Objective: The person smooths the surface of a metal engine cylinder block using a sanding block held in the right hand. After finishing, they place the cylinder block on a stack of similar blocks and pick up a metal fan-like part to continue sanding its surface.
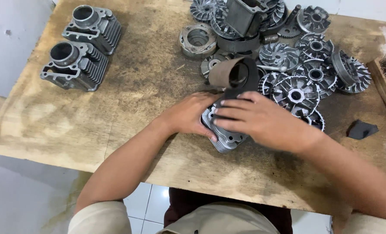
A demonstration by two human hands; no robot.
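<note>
The left hand (188, 116) clasps a grey finned cylinder block (224, 138) at the wooden board's (128, 99) near middle; the right hand (262, 119) presses a curled strip of dark sandpaper (236, 76) onto it, fingers flat; finned metal discs (295, 93) are heaped just behind; two more cylinder blocks (82, 47) stand far left.

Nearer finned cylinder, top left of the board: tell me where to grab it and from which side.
Grip the nearer cylinder across its flat finned flanks, coming from above. It stands bore-up, apart from the second cylinder, with bare board around. Both hands, left and right, are busy on another part.
</note>
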